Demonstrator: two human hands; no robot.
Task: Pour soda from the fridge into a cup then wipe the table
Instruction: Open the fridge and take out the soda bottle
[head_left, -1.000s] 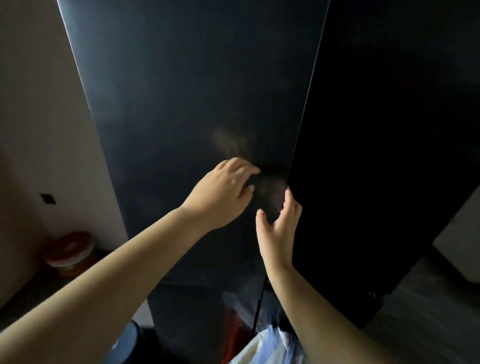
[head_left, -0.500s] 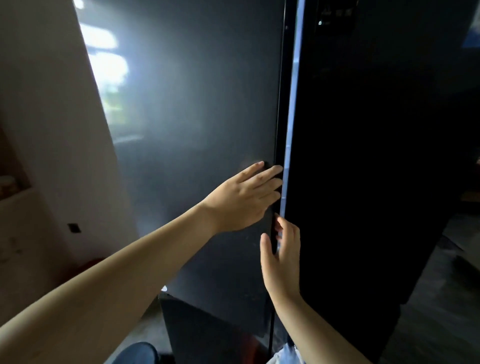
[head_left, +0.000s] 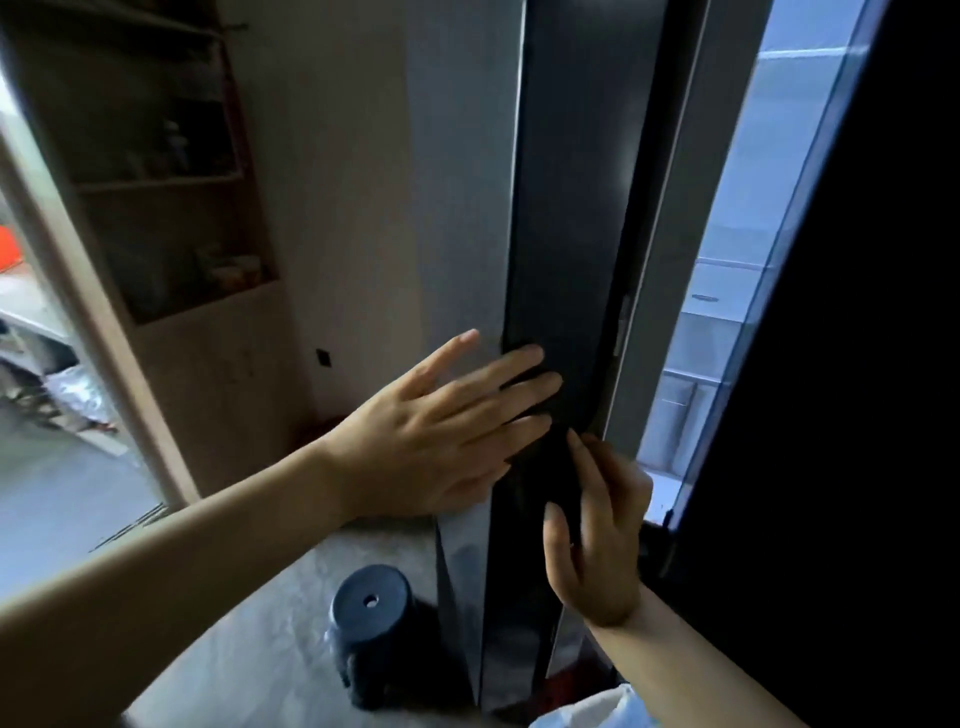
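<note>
1. Black, glossy, tall fridge door (head_left: 566, 208). Head view, the only view supplied. It is recorded ajar at the centre and seen almost edge-on. To its right a lit gap is shown, where pale interior shelves and drawers (head_left: 727, 322) are exposed. The gap is bounded on the far side by a second black door panel (head_left: 857, 415).
2. Left hand (head_left: 431, 441). It is laid flat against the door's outer side. The fingers (head_left: 524, 387) are held straight and spread, and their tips reach across onto the dark strip. Nothing is pinched.
3. Right hand (head_left: 597, 545). It is raised just below the left hand, palm toward the door. The fingers (head_left: 584, 457) are loosely extended and close together, with the tips touching the door's free edge. The thumb is held apart and nothing is gripped.
4. Soda. No bottle or can can be made out in the narrow lit strip, so its place inside cannot be told. The cup and the table are not in view.
5. Step in hand. It is judged to be the opening of the fridge, the first stage of the task. Pouring and wiping are not yet begun.
6. Next move. The door is judged to need drawing wider, leftward, until the shelves are fully exposed. One hand would then be freed to reach inside.
7. Dark blue round plastic stool (head_left: 371, 618). It is noted on the grey floor beside the door's foot, possibly in the path of the swing.
8. Light wooden shelf unit (head_left: 171, 208). It is noted at the left, well apart from both hands.
</note>
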